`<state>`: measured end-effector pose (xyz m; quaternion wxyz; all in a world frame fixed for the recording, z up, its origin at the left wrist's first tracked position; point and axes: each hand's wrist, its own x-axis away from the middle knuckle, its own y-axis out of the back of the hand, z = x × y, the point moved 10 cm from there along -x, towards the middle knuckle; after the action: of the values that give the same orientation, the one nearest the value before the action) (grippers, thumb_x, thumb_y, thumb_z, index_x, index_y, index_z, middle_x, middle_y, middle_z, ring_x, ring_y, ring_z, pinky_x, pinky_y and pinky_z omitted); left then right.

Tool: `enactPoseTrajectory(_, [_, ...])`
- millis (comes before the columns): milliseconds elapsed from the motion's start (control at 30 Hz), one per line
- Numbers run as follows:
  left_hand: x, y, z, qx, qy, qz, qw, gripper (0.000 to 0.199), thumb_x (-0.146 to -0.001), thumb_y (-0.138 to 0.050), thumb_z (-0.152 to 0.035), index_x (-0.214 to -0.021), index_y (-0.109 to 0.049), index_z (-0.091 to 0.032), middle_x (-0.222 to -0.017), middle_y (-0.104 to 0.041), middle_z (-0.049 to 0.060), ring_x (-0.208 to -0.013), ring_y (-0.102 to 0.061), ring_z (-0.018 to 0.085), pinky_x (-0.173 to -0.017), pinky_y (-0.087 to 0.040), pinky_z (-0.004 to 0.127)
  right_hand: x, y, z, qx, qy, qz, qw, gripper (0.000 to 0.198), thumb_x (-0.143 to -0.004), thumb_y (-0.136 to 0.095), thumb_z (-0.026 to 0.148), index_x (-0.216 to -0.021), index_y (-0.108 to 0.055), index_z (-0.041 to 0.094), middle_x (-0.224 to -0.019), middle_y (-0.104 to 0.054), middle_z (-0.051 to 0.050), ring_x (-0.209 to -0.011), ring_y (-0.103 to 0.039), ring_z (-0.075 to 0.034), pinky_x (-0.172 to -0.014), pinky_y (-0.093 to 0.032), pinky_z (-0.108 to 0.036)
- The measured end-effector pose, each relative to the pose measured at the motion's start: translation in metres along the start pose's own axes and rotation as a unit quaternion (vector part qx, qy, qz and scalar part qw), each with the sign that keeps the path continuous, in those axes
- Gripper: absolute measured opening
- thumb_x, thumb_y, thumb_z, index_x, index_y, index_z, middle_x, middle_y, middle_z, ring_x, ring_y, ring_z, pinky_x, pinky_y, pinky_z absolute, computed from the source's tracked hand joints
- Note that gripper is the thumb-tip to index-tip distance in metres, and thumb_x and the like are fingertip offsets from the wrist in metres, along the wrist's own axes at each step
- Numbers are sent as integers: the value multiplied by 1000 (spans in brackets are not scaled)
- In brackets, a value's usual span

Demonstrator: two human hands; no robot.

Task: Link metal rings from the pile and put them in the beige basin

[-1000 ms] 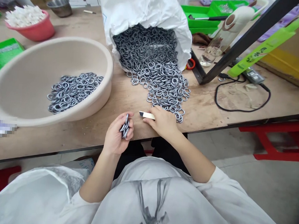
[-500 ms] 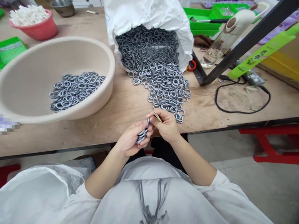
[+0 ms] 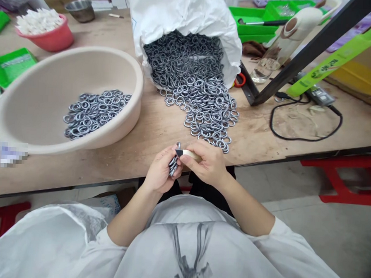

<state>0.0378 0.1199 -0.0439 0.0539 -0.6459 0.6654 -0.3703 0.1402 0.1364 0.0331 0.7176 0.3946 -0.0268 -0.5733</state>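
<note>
My left hand [image 3: 161, 171] is closed round several grey rings [image 3: 173, 166], stacked on edge. One ring [image 3: 178, 145] sticks up at the thumb. In my right hand [image 3: 211, 162] is a small knife [image 3: 191, 155] with a cream handle and a dark, slanted blade. Its tip lies at the upper ring, close to my left thumb; whether it touches cannot be made out. Just beyond my hands, loose grey rings [image 3: 205, 111] spill over the table from a white sack [image 3: 186, 10] lying on its side. A large beige basin [image 3: 22, 109] to the left holds more rings.
A black metal post [image 3: 288, 74] slants up at the right, near red-handled scissors [image 3: 240, 80], a bottle [image 3: 270, 60] and a looped black cable [image 3: 306, 140]. Green trays [image 3: 252, 14] stand behind. At the far left are a red bowl [image 3: 58, 39] and a metal bowl [image 3: 80, 10].
The knife has turned in my right hand, so its broad side now shows and its blade points left at the ring. My left hand has shifted slightly left.
</note>
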Motion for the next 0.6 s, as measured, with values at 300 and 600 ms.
enactPoseTrajectory(300, [3,-5,3,-2,8,21,1000,37,-74,-77,-43,-76,-51,-17,-54,-50,-7,-34,-37,2,-33,-23,14,0,-1,-5,15,-10,7,1000,38,-92,-57,53,-84,-74,20,-75,-67,-3,-70,-58,-15,-66,-41,-27])
enactPoseTrajectory(600, [7,3,-12,-9,-17,15,1000,32,-73,-78,-39,-76,-59,-13,-62,-53,-4,-37,-40,2,-33,-26,14,-32,18,-72,194,-169,5,966,34,-90,-63,47,-108,-71,20,-101,-71,-8,-89,-63,-24,-71,-40,-31])
